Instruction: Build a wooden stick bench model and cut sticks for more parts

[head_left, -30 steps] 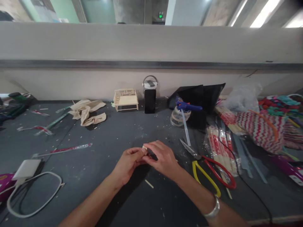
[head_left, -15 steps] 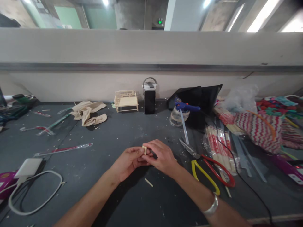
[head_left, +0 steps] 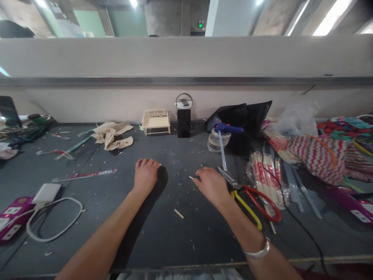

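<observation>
My left hand [head_left: 146, 175] is closed, knuckles up, just over the dark tabletop; a pale tip of a small wooden piece [head_left: 159, 165] shows beside its fingers, the rest hidden. To the right, my right hand [head_left: 212, 186] has its fingers drawn together on a short wooden stick [head_left: 191, 177], whose end pokes out to the left. Another loose wooden strip [head_left: 178, 214] lies on the table between my forearms. Scissors [head_left: 233, 181] with one red and one yellow handle lie beside my right hand, blades partly apart.
Behind my hands stand a miniature wooden bench [head_left: 156, 123] and a black phone [head_left: 183, 123]. A blue glue gun [head_left: 229, 128] rests on a glass jar [head_left: 215, 142]. Bagged chopsticks [head_left: 266, 177] lie right; a crumpled cloth [head_left: 112, 136] and white charger [head_left: 47, 193] lie left.
My hands, which were together over a small wooden piece, have moved apart. The left went left and turned knuckles up; the right went right, a short stick now showing at its fingers.
</observation>
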`<action>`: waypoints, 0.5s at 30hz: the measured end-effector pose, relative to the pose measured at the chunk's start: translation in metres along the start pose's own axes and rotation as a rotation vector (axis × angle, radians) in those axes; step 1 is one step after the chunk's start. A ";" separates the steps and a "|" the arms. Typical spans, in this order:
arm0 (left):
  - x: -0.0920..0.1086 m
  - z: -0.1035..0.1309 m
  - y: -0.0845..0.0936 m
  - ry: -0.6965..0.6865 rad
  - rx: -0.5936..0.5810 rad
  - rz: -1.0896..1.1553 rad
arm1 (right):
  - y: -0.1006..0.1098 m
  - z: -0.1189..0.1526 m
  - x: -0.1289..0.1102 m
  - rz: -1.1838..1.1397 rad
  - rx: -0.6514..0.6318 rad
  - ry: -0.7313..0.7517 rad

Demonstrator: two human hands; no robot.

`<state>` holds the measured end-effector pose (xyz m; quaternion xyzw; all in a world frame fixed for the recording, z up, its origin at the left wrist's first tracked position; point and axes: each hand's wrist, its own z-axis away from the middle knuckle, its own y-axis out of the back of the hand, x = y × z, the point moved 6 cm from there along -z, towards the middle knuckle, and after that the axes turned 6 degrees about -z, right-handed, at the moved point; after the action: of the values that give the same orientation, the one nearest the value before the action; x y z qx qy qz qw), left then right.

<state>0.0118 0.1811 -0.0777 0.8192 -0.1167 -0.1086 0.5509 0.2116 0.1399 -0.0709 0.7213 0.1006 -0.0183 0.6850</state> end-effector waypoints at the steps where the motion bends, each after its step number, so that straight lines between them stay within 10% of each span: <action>1: 0.001 0.001 -0.003 0.000 -0.010 -0.007 | -0.001 0.001 0.002 0.010 -0.032 -0.008; 9: -0.008 0.003 -0.014 0.068 -0.035 0.042 | -0.004 -0.001 0.007 -0.036 -0.049 -0.001; 15: -0.007 0.006 0.022 0.026 -0.011 0.178 | 0.012 -0.004 0.005 -0.166 0.046 0.007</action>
<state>0.0014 0.1696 -0.0591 0.8040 -0.1812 -0.0491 0.5642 0.2180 0.1435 -0.0597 0.7262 0.1618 -0.0750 0.6640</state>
